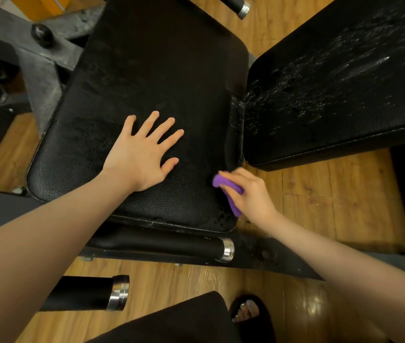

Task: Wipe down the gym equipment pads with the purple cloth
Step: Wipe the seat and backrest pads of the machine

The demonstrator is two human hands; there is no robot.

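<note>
Seen from above, a person leans over a black padded gym seat pad (152, 78) with a wooden floor (320, 206) beneath it. The left hand (142, 154) lies flat on the near middle of the seat, its fingers (164, 128) straight and spread, holding nothing, apparently bracing. The right hand (248, 194) grips the purple cloth (230, 191), fingers curled round it, and presses it against the seat's near right edge, just beside the gap that separates the seat from the back pad (340, 95) on the right.

The step in hand appears to be wiping the seat's right side and corner. The back pad glistens with scattered droplets, so it likely remains to be wiped. The next move probably calls for drawing the cloth along the seat edge, then carrying it right across the gap onto the wet pad, with firm, even pressure.

Chrome-capped black roller bars (171, 246) lie nearer the viewer.
</note>
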